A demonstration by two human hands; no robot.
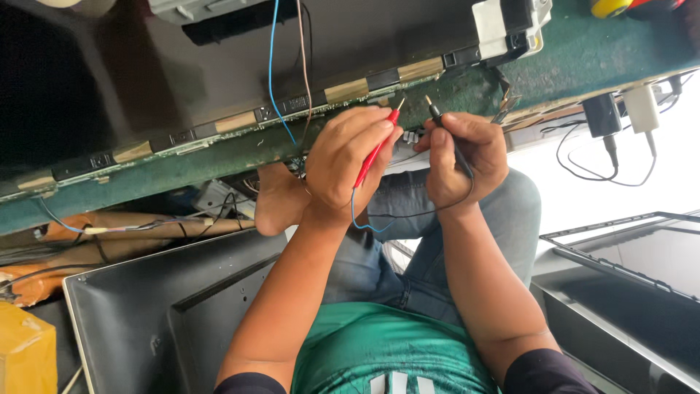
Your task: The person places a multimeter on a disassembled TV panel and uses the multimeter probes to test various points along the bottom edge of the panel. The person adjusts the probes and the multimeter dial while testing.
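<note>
Honestly, my left hand (348, 157) pinches the red probe (375, 149), right hand (463, 157) grips the black probe (448, 135); tips could slip and short the circuit strip (219, 128).

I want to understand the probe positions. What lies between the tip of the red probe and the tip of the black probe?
In the head view, only a bare stretch of green bench edge lies between the red probe and the black probe.

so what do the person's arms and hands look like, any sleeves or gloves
Both hands are bare: no gloves, rings or watch show on the left hand or the right hand. The forearms are uncovered up to short dark sleeves that end above the elbows, at the bottom edge of the view. The sleeves belong to a green shirt with a white marking on its front.
</note>
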